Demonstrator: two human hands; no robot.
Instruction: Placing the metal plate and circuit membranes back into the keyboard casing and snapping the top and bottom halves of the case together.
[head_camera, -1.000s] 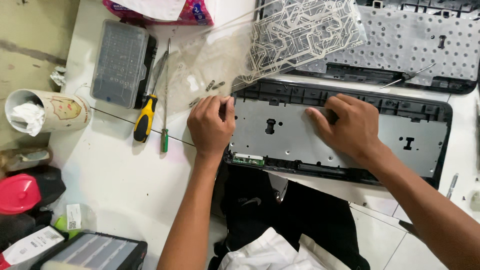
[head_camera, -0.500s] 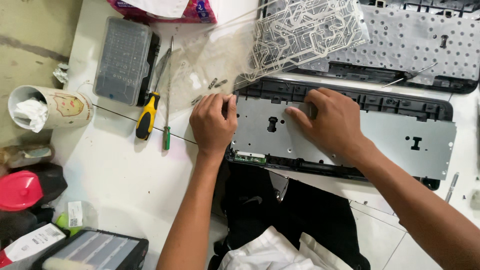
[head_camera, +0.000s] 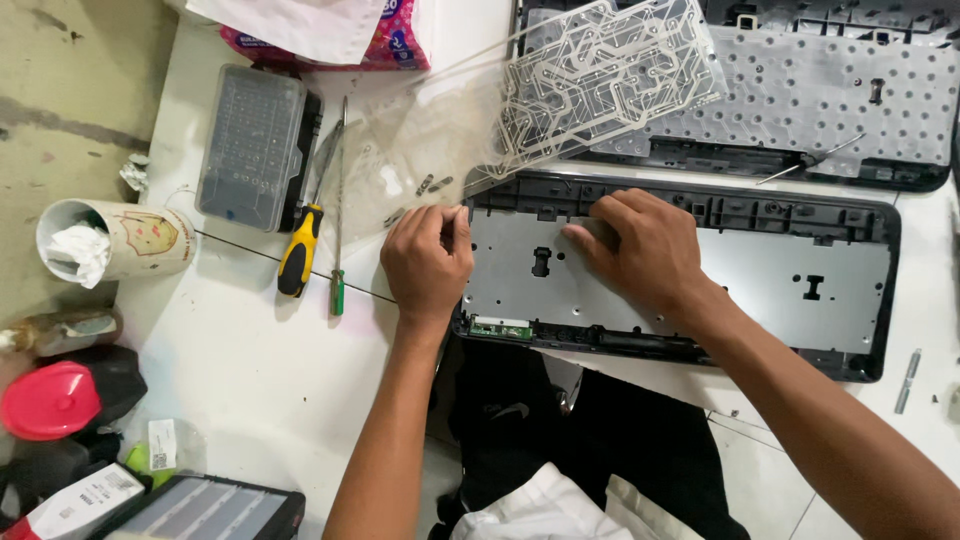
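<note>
A black keyboard base (head_camera: 860, 215) with a grey metal plate (head_camera: 760, 285) inside lies across the white table's front. My left hand (head_camera: 428, 262) grips the base's left end, fingers curled over its edge. My right hand (head_camera: 645, 250) rests flat on the plate, left of its middle, fingertips pointing left. Behind it, a clear circuit membrane (head_camera: 600, 75) lies partly over the keyboard's other half (head_camera: 830, 95), which carries a grey dotted rubber sheet.
A yellow-handled screwdriver (head_camera: 300, 250) and a thin green-handled one (head_camera: 338, 225) lie left of my left hand, beside a grey bit case (head_camera: 252, 145). A paper cup (head_camera: 120, 240), a red lid (head_camera: 45, 400) and another case (head_camera: 205, 510) crowd the left edge. Small screws (head_camera: 432, 184) sit behind my left hand.
My right hand has slid left across the metal plate, from its middle toward the left part. My left hand has stayed on the base's left end.
</note>
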